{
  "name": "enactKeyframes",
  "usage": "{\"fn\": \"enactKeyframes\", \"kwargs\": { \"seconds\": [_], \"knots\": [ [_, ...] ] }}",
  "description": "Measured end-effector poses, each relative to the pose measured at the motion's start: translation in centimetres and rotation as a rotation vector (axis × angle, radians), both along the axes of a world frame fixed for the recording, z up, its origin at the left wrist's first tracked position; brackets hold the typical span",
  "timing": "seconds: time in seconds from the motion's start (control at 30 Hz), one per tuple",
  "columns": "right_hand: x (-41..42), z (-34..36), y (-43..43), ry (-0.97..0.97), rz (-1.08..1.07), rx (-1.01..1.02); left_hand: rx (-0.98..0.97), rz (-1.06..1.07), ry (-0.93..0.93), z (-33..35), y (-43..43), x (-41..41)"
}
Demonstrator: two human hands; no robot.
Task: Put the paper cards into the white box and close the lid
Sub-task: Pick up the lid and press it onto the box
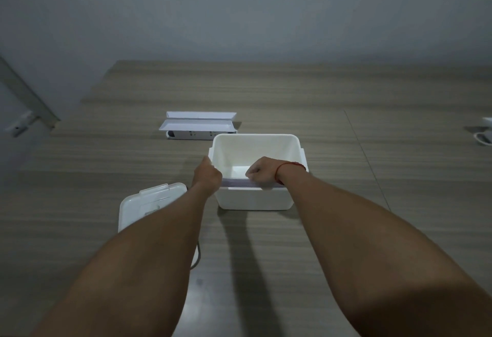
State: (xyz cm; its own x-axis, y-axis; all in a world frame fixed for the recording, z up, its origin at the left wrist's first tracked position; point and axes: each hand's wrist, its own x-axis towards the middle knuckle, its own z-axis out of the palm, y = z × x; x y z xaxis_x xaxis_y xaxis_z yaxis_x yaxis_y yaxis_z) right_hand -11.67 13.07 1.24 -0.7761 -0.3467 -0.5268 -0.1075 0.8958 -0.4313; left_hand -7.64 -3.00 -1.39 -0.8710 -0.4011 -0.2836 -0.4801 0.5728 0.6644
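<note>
Lying flat on the wooden table (319,97) at the left is the translucent white lid (149,203), off the box and partly covered by the left forearm, with a grey cable (196,257) showing beneath it. The left hand (207,175) is curling shut at the near left corner of the white box (266,147), apparently pinching the left end of the stack of paper cards (237,183). The stack is sitting at the box's near rim, going in but not yet resting on the bottom. The right hand (262,173) is closing as a fist over the stack's right end. A red string (290,165) is circling that wrist. Judging progress: loading is under way; releasing the cards and fitting the lid are remaining. Fingertips are hidden, the card count is unclear, and white items at the far right edge are cut off. A power strip (198,131) is sitting behind the box.
</note>
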Motion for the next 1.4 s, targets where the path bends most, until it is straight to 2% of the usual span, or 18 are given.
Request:
{"fn": "enactKeyframes", "kwargs": {
  "seconds": [0.13, 0.33, 0.47, 0.6, 0.73, 0.9, 1.07, 1.2, 1.3, 1.4],
  "knots": [
    [-0.7, 1.6, -1.2, 0.074, -0.057, -0.071, -0.029, 0.022, 0.023, 1.1, -0.8, 0.4],
    [0.0, 4.7, -6.4, 0.201, 0.085, -0.083, -0.076, 0.154, 0.013, 3.6, -4.7, 2.8],
    [2.2, 4.7, -11.4, 0.207, 0.163, -0.136, -0.129, 0.263, -0.018, 3.4, -9.0, 5.8],
    [4.9, 1.9, -16.4, 0.201, 0.191, -0.219, -0.156, 0.383, -0.108, 1.7, -13.3, 10.0],
    [7.5, -2.9, -18.2, 0.134, 0.192, -0.127, -0.142, 0.433, -0.215, -1.4, -15.5, 13.3],
    [9.7, -8.3, -18.5, 0.052, 0.024, 0.000, -0.062, 0.467, -0.295, -5.8, -16.4, 15.5],
    [11.5, -10.9, -18.5, -0.055, -0.281, -0.029, -0.024, 0.504, -0.274, -8.3, -15.6, 15.8],
    [12.0, -10.4, -18.8, -0.170, -0.447, -0.060, 0.174, 0.639, -0.383, -8.3, -15.9, 16.0],
    [12.1, -7.7, -19.8, -0.256, -0.504, -0.152, 0.372, 0.718, -0.285, -6.5, -16.3, 15.9],
    [11.0, -3.2, -20.8, -0.241, -0.588, -0.355, 0.441, 0.718, -0.116, -3.2, -17.5, 15.0]
  ]
}}
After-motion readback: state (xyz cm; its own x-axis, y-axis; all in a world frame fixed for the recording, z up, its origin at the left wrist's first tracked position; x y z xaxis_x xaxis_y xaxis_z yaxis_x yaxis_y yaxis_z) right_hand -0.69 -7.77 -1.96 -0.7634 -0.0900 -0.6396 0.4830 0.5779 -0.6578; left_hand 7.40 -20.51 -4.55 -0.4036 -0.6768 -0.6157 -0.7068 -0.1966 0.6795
